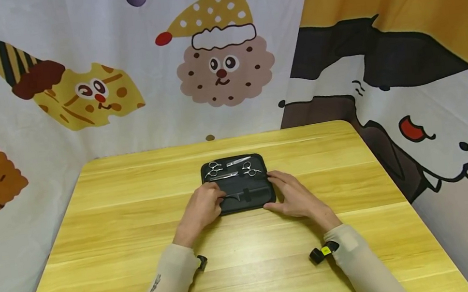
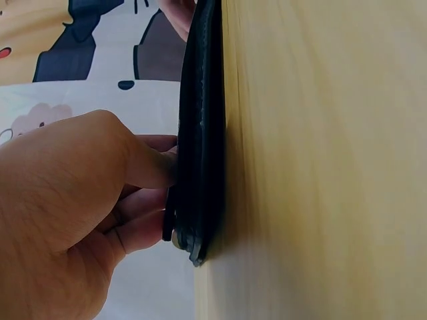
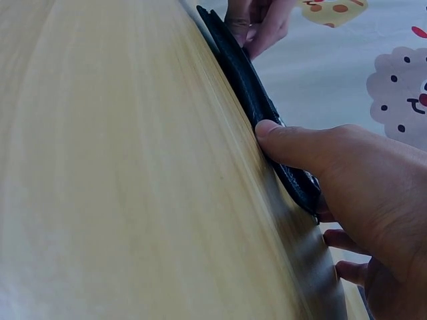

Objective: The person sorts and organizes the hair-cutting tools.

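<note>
A black zip case (image 1: 238, 184) lies unfolded on the wooden table. Two pairs of silver scissors, the upper (image 1: 236, 162) and the lower (image 1: 225, 175), sit in its far half. My left hand (image 1: 203, 205) has its fingers curled at the case's near left part, pinching a slim dark item (image 1: 232, 197) that looks like a comb; the fingers partly hide it. A black strap (image 1: 246, 194) crosses the near half. On the right side, my right hand (image 1: 295, 197) holds the case's edge, its thumb (image 3: 283, 141) against the near side and its fingers along the right side.
The wooden table (image 1: 249, 270) extends around the case on all sides. Behind it hangs a curtain (image 1: 127, 134) with cartoon prints. A dark strap with a small device (image 1: 323, 252) sits on the right wrist, and another (image 1: 202, 263) on the left.
</note>
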The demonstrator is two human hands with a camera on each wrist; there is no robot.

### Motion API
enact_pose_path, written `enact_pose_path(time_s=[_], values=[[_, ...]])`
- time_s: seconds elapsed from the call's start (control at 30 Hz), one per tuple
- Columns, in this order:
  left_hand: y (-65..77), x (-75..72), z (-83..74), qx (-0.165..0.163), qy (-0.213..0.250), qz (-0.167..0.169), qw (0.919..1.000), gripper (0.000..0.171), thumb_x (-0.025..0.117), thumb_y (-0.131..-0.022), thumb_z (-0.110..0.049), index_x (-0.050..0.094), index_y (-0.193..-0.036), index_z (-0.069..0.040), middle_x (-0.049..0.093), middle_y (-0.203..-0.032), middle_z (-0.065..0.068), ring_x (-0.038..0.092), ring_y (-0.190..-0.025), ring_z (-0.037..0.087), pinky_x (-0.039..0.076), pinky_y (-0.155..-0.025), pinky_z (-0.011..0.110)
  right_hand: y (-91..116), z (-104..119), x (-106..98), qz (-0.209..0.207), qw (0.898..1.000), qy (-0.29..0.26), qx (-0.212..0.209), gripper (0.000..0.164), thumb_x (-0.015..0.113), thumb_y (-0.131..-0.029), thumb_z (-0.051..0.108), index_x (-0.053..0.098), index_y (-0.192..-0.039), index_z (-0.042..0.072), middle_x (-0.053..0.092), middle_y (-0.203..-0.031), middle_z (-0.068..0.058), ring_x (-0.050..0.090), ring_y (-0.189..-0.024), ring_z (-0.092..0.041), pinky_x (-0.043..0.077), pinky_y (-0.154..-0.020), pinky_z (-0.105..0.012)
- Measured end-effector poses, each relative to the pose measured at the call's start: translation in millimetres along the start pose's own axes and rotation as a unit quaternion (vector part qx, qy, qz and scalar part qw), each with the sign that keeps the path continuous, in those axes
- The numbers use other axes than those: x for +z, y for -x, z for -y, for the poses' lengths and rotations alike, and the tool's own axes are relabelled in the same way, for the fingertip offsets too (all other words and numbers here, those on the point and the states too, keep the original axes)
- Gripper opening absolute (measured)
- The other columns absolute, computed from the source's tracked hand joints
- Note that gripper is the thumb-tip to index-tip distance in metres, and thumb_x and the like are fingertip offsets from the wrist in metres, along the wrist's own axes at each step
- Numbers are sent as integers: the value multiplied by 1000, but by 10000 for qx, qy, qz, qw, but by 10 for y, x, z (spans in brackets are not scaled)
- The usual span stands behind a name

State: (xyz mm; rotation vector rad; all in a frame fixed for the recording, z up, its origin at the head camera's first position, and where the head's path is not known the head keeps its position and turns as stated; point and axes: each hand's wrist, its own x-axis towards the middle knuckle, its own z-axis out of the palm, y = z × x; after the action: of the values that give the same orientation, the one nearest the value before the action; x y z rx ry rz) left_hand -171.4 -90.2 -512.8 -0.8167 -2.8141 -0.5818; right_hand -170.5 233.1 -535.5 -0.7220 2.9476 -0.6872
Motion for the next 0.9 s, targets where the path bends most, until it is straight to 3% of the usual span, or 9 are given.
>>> enact_pose_path(time_s=[0.47,0.9], values=[[-61,37,-19,-196,272,56,9994,18,80,-95,8,91,-105,-2,82,-104,9,80,-100,29,70,-94,45,1,7,6,-10,10000,-57,45,95,90,-94,53,57,-162,-3,48,-176,-20,46,-165,-44,41,-137,-60],[-68,11,38,-321,669,104,9972,11,85,-99,-2,92,-105,-6,85,-103,7,82,-98,27,70,-92,46,-4,11,1,-11,9999,-107,54,95,92,-93,52,57,-161,-3,48,-176,-20,47,-164,-44,41,-137,-60]])
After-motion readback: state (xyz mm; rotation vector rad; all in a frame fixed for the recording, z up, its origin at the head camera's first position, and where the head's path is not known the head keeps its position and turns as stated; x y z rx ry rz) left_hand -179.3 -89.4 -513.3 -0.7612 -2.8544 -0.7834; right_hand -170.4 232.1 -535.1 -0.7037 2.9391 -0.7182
